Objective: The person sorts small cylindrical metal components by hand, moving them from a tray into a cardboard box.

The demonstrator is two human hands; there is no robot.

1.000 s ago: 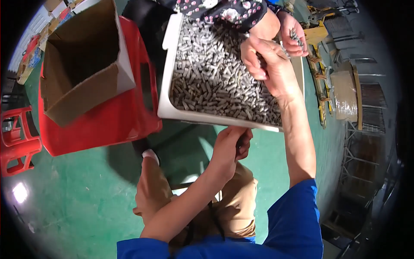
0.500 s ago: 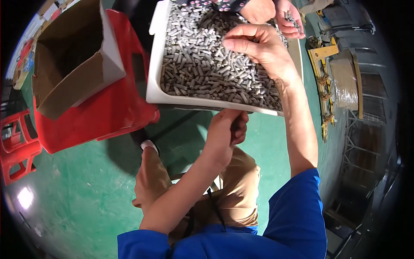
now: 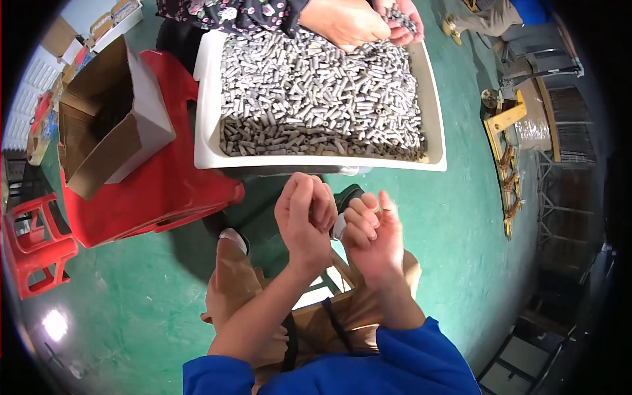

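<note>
Metal sleeves [image 3: 316, 99] fill white tray [image 3: 204, 131] ahead. Left hand [image 3: 304, 217] and right hand [image 3: 374, 237] curled together below its rim; contents possibly one sleeve, cannot tell. Inspection step; next needs a fresh reach.

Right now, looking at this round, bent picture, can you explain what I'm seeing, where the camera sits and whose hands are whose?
The camera sits on a person's head and looks down, so edges curve. Near the bottom, the left hand and right hand are curled close together above the knees; whether they hold anything is hidden. Ahead stands a white tray full of small grey metal cylinders. Another person's hands pick at them from the far side. At left, an open cardboard box rests on a red stool.
</note>
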